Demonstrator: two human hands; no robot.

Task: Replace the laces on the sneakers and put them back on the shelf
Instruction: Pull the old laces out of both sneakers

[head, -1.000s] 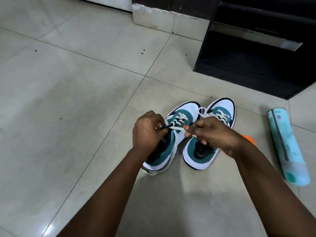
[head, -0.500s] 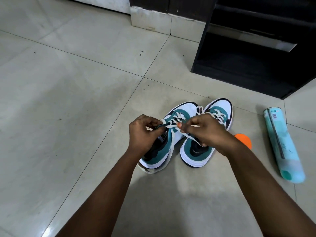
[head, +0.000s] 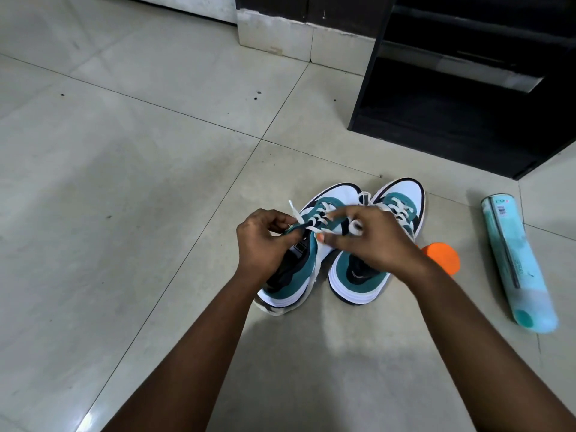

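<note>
Two sneakers: one (head: pixel 299 254) at centre frame, the other (head: pixel 380 244) just right of it. Two hands: left (head: pixel 265 244), right (head: pixel 371 241). One bottle (head: pixel 517 263) at right. One orange lid (head: pixel 442 257). One shelf (head: pixel 467 88), upper right.

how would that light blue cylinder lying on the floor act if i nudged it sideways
The light blue cylindrical container lies on its side on the glossy tiled floor, so it would probably roll rather than slide. Its smooth, shiny wrap looks slippery to hold. Its weight cannot be judged from here.
</note>
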